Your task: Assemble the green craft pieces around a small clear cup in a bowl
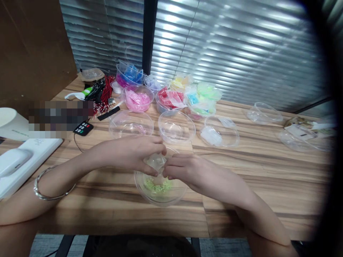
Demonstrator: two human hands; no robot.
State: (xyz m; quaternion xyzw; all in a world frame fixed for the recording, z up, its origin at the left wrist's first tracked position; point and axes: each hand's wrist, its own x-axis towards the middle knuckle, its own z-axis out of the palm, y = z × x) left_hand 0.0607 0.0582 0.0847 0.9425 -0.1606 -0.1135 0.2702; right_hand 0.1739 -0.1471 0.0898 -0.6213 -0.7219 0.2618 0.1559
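A round clear plastic bowl [163, 202] stands on the table in front of me with light green shreds [158, 185] at its bottom. Over it, a small clear plastic bag [155, 162] is pinched between both hands. My left hand [139, 153] curls round the bag's left side, thumb below and fingers above. From the right, my right hand [187, 171] grips the bag's edge with bunched fingertips. Whether anything is inside the bag I cannot make out.
Behind the hands stand clear bowls [177, 140], one holding a white packet [211, 136]. Farther back, tubs hold pink [137, 100], red [171, 98], blue and green bags. Red wires [107, 89] and a small remote [83, 128] lie left, near a white power strip [40, 157].
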